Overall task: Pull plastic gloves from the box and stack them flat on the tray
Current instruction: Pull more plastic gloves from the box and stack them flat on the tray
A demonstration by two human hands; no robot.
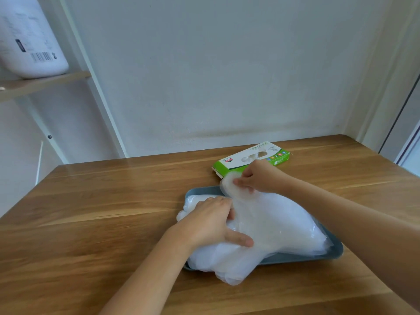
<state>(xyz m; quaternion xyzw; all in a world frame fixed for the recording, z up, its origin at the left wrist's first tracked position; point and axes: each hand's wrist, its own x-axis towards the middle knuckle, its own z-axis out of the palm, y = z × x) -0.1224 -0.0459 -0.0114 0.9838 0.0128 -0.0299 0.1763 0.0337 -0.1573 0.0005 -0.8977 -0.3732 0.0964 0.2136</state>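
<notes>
One wooden table carried the blue-grey tray, where the heap of plastic gloves spilled over the near rim, with the green box just beyond its far corner. The left hand pressed flat-fingered on the heap while the right hand pinched the top glove at its far end; done well, I judge, the right would draw it taut as the left smoothed outward. How many gloves were stacked, and whether any remained boxed, could not be made out.
</notes>
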